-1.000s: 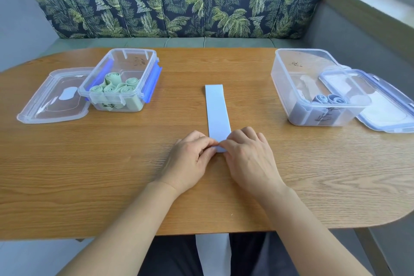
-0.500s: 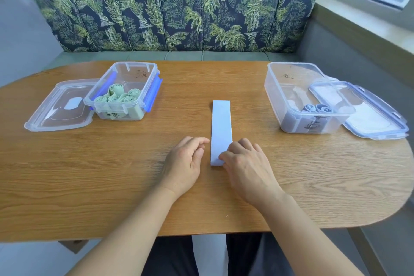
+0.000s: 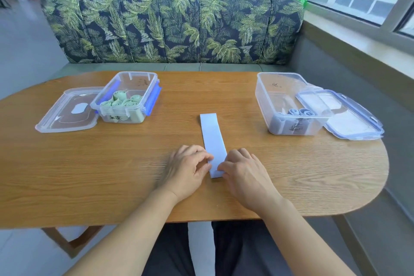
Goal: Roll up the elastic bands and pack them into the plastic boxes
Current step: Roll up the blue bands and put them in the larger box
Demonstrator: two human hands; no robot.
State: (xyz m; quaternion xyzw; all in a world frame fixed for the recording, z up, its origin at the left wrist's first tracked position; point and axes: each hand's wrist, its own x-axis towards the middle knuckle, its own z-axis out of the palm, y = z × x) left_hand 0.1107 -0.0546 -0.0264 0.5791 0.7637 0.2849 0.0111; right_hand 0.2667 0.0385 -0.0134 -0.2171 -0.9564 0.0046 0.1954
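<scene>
Head view: blue elastic band [image 3: 212, 141] lies flat on table [image 3: 89, 175], long axis running straight away from person. Near end sits btwn left hand [image 3: 186, 168] & right hand [image 3: 244, 172], both equally near. Curled fingertips touch its edges; pinching or not, can't tell.

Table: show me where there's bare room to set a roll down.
Bare table lies between the green-roll box and the blue band, between that band and the right box, and left of the left hand. Crowded: the left lid, right lid and boxes.
</scene>
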